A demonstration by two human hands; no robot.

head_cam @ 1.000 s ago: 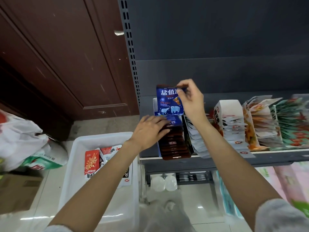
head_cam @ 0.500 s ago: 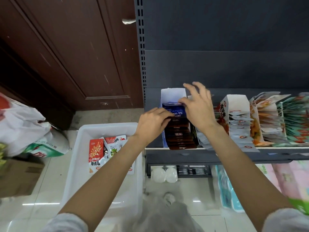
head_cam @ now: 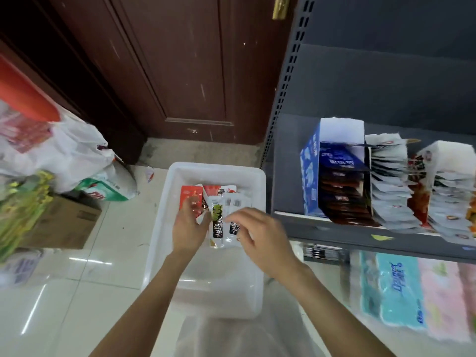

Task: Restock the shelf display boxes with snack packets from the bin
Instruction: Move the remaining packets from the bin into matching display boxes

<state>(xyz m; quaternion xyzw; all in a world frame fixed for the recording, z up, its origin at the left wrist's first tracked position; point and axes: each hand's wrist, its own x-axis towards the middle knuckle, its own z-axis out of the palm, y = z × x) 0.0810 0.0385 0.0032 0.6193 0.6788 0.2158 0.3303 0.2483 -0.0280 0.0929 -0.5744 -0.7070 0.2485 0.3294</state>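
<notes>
Blurring hides whether either hand [head_cam: 190, 228] touches the packets [head_cam: 219, 220].

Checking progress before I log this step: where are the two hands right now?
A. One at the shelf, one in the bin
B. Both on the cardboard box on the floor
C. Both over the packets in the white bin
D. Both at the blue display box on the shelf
C: the left hand and right hand both reach over the snack packets in the white bin, away from the blue display box.

The head view looks steeply down (close, wide-angle) at the floor bin [head_cam: 177, 171] beside the shelf [head_cam: 334, 229].
</notes>
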